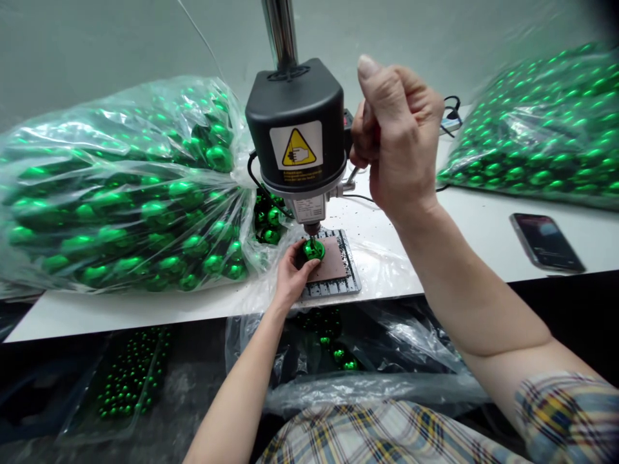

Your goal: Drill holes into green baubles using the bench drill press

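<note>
My left hand [292,274] grips a shiny green ball [314,249] between thumb and fingers, on a pinkish-brown board [331,261] over the slotted metal base [353,274]. Directly above it, the bit and chuck [312,229] of a black bench drill press [294,116] come down to the top of the ball. Whether the bit has entered the ball is too small to tell. My right hand [399,122] is raised at the drill's right side, its fingers wrapped round the feed lever [354,174], most of which the hand hides. Dark crumbs lie scattered about the base.
Clear plastic bags of green balls stand at left [120,193] and right [541,135]. More loose balls [271,222] sit behind the left hand. A phone [546,241] lies on the white table [145,309]. Below the edge are an open plastic bag [387,386] and a clear bin [120,380] with balls.
</note>
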